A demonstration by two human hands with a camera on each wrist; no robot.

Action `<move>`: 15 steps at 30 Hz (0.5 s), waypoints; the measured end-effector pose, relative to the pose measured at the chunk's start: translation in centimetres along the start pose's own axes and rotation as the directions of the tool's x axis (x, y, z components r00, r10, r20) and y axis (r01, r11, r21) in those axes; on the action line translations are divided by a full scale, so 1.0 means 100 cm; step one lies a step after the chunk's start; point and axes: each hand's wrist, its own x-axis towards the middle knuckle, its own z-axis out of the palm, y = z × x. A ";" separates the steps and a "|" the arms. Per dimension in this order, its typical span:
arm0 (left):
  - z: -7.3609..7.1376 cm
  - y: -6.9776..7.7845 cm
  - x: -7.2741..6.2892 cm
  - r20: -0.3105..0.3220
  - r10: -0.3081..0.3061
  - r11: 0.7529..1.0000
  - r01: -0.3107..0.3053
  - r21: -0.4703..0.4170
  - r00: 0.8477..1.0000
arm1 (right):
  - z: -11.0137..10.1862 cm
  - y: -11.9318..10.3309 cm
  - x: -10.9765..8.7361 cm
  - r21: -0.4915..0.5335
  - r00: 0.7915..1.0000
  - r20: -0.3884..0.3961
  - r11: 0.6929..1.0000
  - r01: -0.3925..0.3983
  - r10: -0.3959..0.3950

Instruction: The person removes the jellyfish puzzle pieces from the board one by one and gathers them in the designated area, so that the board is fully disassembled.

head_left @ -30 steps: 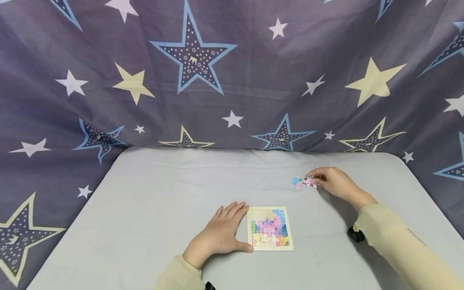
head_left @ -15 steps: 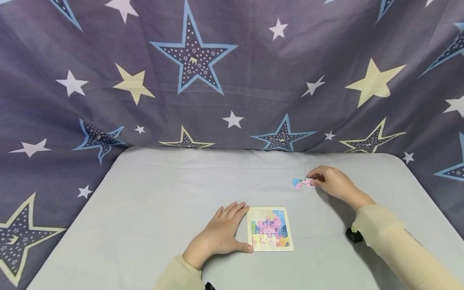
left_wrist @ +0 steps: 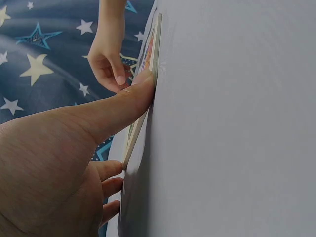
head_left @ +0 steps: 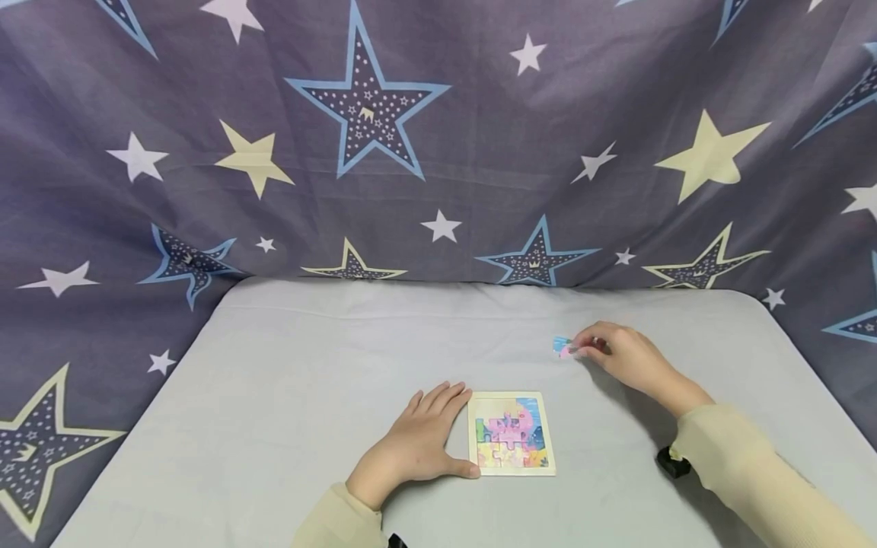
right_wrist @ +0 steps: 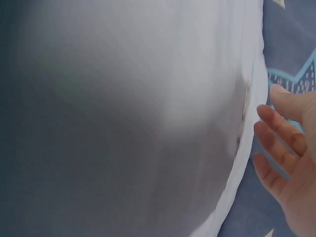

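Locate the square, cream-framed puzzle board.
In the head view, the board lies right of centre on pale grey cloth, the left hand touching its left edge.

Left hand [head_left: 416, 447], right hand [head_left: 629, 359] bare. Left sleeve [head_left: 342, 519], right sleeve [head_left: 760, 476] long, pale cream. Black block [head_left: 671, 463] under the right one has a yellow-green bit [head_left: 677, 454] alongside; black part [head_left: 396, 541] peeks out by the left.

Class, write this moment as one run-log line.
left hand: spread along left side of cream-framed square jigsaw | right hand: at loose blue-and-pink jigsaw piece, grip unclear | surface: light-grey cloth
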 end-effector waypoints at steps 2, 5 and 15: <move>0.000 0.000 0.000 0.006 -0.001 1.000 0.001 0.004 1.000 | 0.003 -0.006 -0.003 0.015 1.000 0.007 1.000 0.027 -0.027; -0.001 0.000 0.000 0.003 0.008 1.000 -0.008 0.007 1.000 | 0.007 -0.016 -0.007 0.038 0.998 0.017 0.998 0.056 -0.056; 0.008 -0.006 0.004 0.001 -0.017 1.000 0.017 0.021 1.000 | 0.024 -0.046 -0.017 0.049 0.986 0.072 0.988 0.148 -0.151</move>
